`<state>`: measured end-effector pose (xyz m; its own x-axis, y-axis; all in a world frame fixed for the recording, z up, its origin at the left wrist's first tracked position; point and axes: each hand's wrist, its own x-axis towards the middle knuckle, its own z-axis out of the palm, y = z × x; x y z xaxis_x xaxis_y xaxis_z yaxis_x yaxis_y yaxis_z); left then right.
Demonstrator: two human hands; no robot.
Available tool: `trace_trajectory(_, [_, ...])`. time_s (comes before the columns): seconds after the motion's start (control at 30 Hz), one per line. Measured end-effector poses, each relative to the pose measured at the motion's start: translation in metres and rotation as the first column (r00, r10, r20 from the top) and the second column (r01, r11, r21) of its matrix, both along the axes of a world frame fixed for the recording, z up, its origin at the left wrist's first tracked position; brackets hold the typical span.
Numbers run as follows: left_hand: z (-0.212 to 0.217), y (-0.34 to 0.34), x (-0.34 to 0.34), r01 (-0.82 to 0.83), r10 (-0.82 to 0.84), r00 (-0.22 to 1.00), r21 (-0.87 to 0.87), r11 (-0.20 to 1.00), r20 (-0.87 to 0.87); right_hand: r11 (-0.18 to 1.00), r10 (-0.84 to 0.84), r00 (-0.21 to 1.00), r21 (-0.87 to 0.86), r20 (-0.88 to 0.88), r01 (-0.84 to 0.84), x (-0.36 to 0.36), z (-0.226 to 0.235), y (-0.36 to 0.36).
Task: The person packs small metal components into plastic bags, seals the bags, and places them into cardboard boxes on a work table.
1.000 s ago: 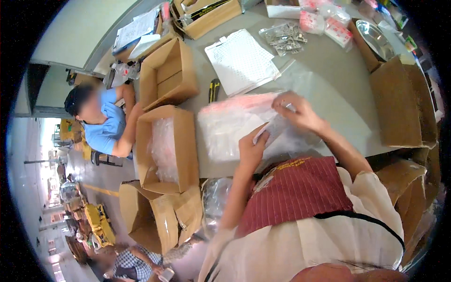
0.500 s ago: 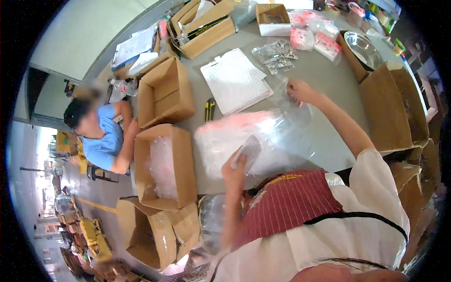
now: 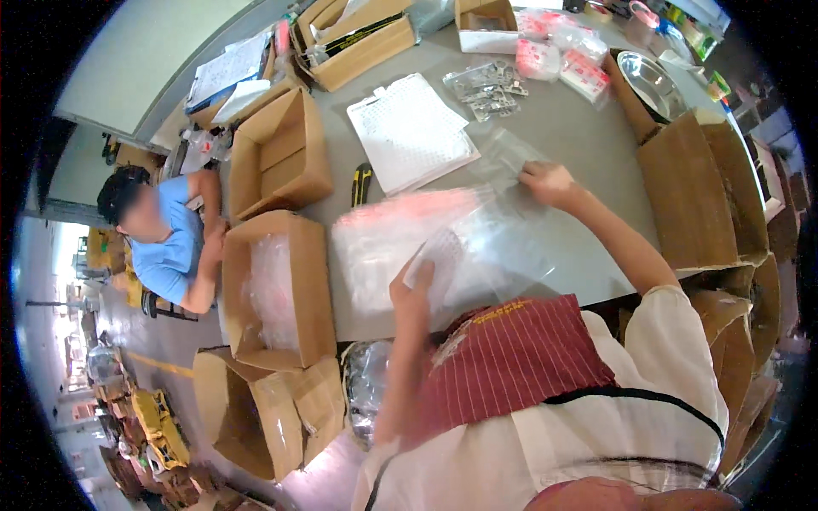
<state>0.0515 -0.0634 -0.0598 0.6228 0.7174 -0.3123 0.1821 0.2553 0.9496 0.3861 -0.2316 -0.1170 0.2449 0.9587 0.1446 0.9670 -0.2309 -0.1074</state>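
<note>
My left hand is closed on a small stack of white printed slips, held above the table's near side. Fingers pinched, my right hand grips a clear plastic bag that extends past the fingertips. Beneath and between the hands lies a pile of clear plastic bags with reddish edges along the far side. Glare on the film hides where one bag ends and another begins. Beyond it rest printed sheets on a clipboard and a black-and-yellow utility knife.
Bagged metal parts and red-and-white packets lie at the back. Cardboard boxes stand left, one holding clear bags, another open. A large carton and a metal bowl are right. A seated person in blue works left.
My right hand has turned and closed on the clear bag, which now stretches out flatter beyond the fingers. My left hand still holds the slips. The whole view has shifted slightly.
</note>
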Motion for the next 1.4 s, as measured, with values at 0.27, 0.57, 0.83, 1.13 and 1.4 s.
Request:
trace_trajectory(0.27, [-0.019,0.0,0.015,0.16,-0.161,0.986,-0.018,0.987,-0.043,0.988,-0.016,0.977,0.145,-0.211,0.047,-0.035,0.004,-0.023])
trace_trajectory(0.57, [-0.014,-0.016,0.03,0.275,-0.246,0.96,-0.295,0.915,0.132,0.859,0.222,0.903,0.511,-0.367,-0.004,-0.141,0.044,0.022])
trace_trajectory(0.83, [-0.018,-0.018,0.029,0.305,-0.269,0.951,-0.311,0.9,0.153,0.848,0.288,0.918,0.518,-0.272,-0.113,-0.138,0.029,0.026])
trace_trajectory(1.13, [-0.018,-0.018,0.024,0.319,-0.281,0.945,-0.3,0.899,0.164,0.908,0.237,0.739,0.414,-0.631,0.061,-0.134,0.02,0.023])
trace_trajectory(1.4, [-0.007,-0.014,0.018,0.239,-0.238,0.97,-0.271,0.932,0.036,0.882,0.19,0.723,0.438,-0.664,0.171,-0.134,0.021,0.014])
